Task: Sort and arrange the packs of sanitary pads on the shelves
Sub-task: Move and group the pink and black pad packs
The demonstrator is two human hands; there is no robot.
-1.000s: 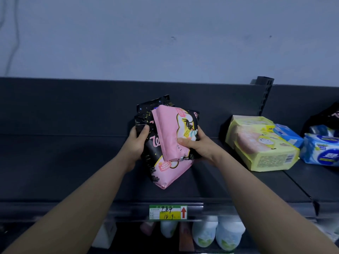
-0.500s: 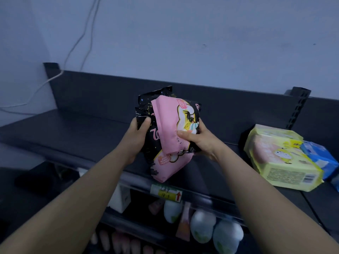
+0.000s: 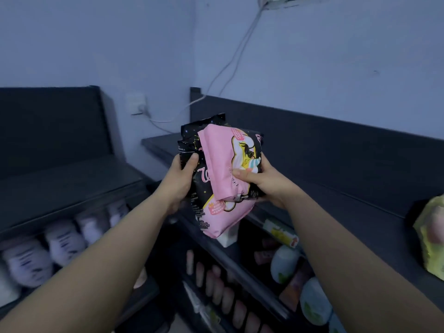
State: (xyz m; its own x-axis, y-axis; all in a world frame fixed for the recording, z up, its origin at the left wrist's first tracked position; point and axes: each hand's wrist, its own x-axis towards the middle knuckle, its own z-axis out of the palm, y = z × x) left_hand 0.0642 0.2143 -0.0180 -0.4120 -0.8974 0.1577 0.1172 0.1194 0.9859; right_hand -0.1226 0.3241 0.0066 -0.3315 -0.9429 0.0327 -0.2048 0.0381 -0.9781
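A black and pink pack of sanitary pads [image 3: 209, 188] is held upright in the air between both hands, in front of the dark top shelf [image 3: 360, 212]. A smaller plain pink pack [image 3: 216, 162] lies against its front. My left hand [image 3: 180, 183] grips the black pack's left edge, thumb on its face. My right hand [image 3: 262, 183] grips the right side, thumb pressing the pink pack onto it. A yellow-green pack [image 3: 432, 239] lies on the shelf at the far right edge.
A second dark shelf unit [image 3: 60, 183] stands at the left, with white packs [image 3: 64, 241] below. Under the top shelf sit white bottles [image 3: 286, 263], tubes and a yellow price tag [image 3: 283, 234]. A cable [image 3: 230, 61] runs down the wall to a socket [image 3: 137, 104].
The view has swung left, so the yellow-green pack slid to the right edge and the left shelf unit came into sight. Both hands keep the same hold on the packs.
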